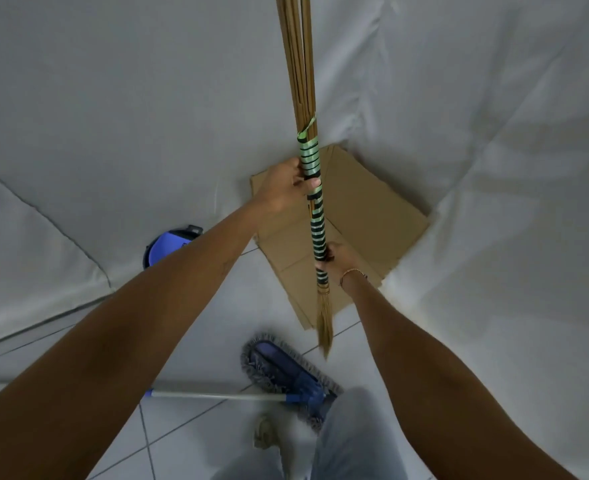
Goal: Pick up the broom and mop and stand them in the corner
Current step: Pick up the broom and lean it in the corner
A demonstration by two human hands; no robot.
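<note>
I see the broom (312,188) held upright over a flat cardboard sheet (372,216) in the white-draped corner. My left hand (286,188) grips its striped handle high up; my right hand (338,259) grips it lower down. The mop (282,374) lies on the tiled floor (189,431), near my feet.

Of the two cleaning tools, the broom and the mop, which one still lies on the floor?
The mop: its blue head and pale handle lie flat on the tiles, untouched. The broom is held upright in both hands.
</note>
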